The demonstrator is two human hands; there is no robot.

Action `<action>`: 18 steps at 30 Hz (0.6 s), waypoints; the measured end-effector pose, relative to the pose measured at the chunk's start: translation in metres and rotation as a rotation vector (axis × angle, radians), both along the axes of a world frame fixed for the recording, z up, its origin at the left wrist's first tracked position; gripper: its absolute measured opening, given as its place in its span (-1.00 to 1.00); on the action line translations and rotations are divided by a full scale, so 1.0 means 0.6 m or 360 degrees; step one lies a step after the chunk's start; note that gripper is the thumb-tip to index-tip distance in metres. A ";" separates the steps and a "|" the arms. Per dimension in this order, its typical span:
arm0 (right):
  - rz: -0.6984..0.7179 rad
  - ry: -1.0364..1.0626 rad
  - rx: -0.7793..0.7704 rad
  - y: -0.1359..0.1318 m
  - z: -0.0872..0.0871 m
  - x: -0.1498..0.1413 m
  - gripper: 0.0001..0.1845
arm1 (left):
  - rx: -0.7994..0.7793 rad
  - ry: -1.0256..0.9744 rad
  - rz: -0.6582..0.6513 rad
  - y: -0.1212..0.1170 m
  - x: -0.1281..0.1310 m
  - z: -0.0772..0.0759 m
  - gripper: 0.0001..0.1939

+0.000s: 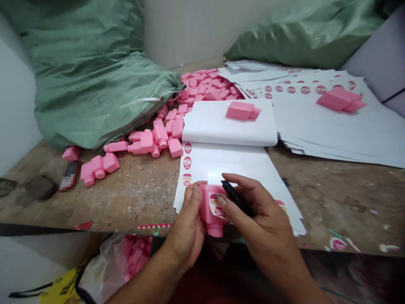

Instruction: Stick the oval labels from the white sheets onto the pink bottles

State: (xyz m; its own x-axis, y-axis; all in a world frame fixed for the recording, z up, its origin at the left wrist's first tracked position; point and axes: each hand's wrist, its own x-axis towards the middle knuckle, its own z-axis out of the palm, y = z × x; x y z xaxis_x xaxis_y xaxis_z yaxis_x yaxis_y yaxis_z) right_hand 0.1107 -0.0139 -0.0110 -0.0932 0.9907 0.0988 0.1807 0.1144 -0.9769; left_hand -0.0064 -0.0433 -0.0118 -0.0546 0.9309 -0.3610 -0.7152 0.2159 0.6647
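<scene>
My left hand [189, 226] is wrapped around a small pink plastic bottle [206, 211], which hangs neck down over the table's front edge. A sticker label [218, 212] with a pink picture and lettering lies on the bottle's front face. In my right hand [262, 215] is a slim black tool [236, 196], like a pen or a cutter; its exact kind is unclear. The right thumb touches the label while the fingers hold the black tool. Beneath both hands lies a white label sheet [228, 162] with round and square stickers along its edge.
A heap of pink bottles [209, 86] spills from a green woven sack [104, 93] at left. Single bottles rest on a folded sheet [202, 126] and on stacked label sheets [316, 122]. Another green sack [303, 38] stands behind. Below hangs a bag of bottles [137, 253].
</scene>
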 end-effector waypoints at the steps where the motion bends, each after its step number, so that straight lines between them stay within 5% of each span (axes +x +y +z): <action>1: 0.0007 -0.0028 0.0036 -0.001 -0.001 0.000 -0.69 | 0.0008 0.0032 -0.0033 -0.001 -0.001 0.001 -0.70; 10: 0.0027 -0.0869 0.0755 0.014 0.001 0.018 -0.76 | 0.0024 0.0202 -0.0088 -0.016 -0.005 -0.003 -0.62; 18: 0.0359 0.0020 -0.0241 0.022 0.012 0.019 -0.76 | -0.0145 0.0154 -0.0300 -0.022 -0.019 0.010 -0.39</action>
